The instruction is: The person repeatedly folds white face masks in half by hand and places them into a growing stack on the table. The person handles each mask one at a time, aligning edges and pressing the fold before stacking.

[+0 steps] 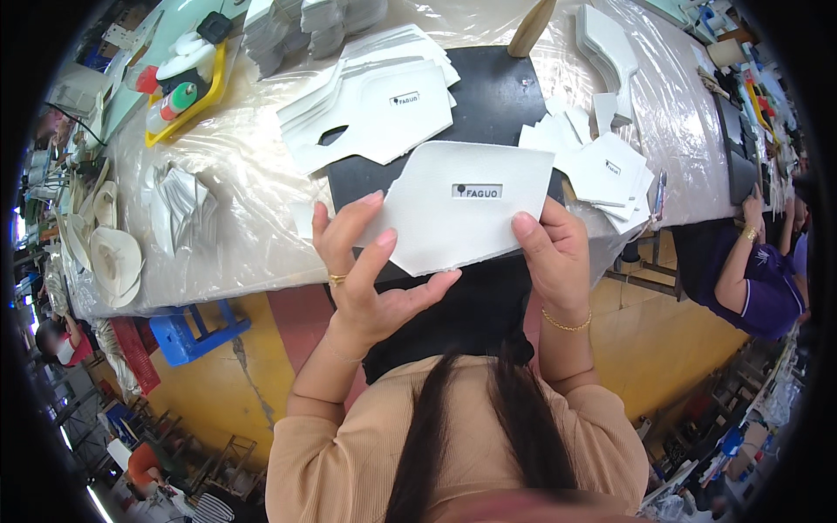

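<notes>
A white cut panel [436, 218] with a small grey-and-black label near its middle is held up above the table's near edge. My right hand [558, 253] grips its right end, the thumb on the face and the fingers behind. At the left end, my left hand [362, 270] has its fingers spread, with fingertips and thumb close along the edge; whether they press on it I cannot tell. Behind the panel lies a black mat [493, 96]. A fanned stack of labelled white panels [375, 105] rests partly on that mat, and smaller labelled white pieces [606, 170] lie at the right.
Plastic sheeting covers the table [253, 235]. A wooden handle [532, 28] stands at the mat's far edge. A yellow tray [187, 112] with bottles is at the far left. White bundles [183, 209] lie left, another white stack [606, 52] far right. A co-worker [758, 279] is at the right.
</notes>
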A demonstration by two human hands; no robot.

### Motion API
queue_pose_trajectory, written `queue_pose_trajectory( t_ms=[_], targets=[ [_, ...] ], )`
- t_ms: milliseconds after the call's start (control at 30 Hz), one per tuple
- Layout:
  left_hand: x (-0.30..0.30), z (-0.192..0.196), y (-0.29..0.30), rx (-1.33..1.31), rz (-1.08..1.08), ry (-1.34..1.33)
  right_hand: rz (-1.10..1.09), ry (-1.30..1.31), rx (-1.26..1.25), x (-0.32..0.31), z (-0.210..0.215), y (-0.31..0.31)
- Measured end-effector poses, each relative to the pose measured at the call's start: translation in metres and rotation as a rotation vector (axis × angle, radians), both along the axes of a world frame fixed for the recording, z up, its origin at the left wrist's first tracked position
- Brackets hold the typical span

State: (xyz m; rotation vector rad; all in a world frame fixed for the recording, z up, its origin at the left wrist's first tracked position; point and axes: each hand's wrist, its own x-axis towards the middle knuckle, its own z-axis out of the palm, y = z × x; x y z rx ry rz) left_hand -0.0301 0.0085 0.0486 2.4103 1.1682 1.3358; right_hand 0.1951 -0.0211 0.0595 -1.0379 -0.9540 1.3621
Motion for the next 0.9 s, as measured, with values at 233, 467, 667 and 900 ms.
queue_pose_trajectory(
  t_ms=[233, 467, 667, 900],
  targets=[
    [-0.004, 0.015, -0.011, 0.003, 0.019, 0.0, -0.038, 0.028, 0.02, -0.012, 0.02, -0.005],
    [-0.005, 0.015, -0.009, 0.011, -0.001, -0.006, -0.067, -0.057, 0.091, -0.011, 0.027, -0.007],
    [-0.01, 0.011, -0.009, -0.229, 0.073, 0.04, -0.021, 0.133, -0.038, -0.006, 0.013, 0.004],
    [0.014, -0.016, -0.007, -0.352, -0.093, 0.118, 0.076, -0.007, -0.288, -0.018, -0.032, 0.017]
  ],
)
